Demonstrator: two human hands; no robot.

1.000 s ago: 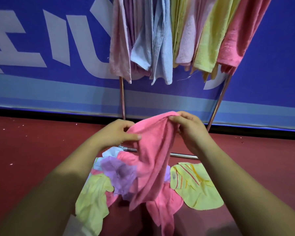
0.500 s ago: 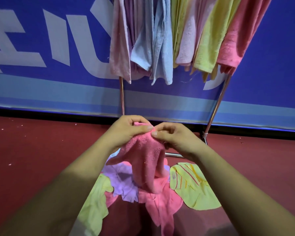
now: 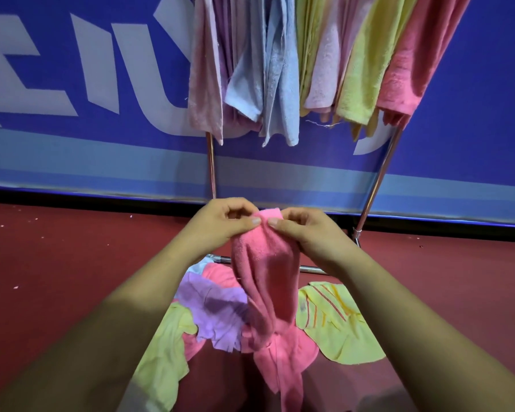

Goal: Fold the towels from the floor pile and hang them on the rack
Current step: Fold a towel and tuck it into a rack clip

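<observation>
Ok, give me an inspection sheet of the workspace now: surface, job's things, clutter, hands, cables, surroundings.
Surface: red floor.
Job's things: pink towel held up, hanging bunched over the pile of purple, yellow, pink and pale blue towels on the floor; rack behind it, hung towels crowded side by side along the top.
Clutter: small white specks on the floor.
Hands: left hand and right hand each pinch the pink towel's top edge, close together.
Cables: nothing seen.
Surroundings: blue banner with white lettering behind the rack.
</observation>
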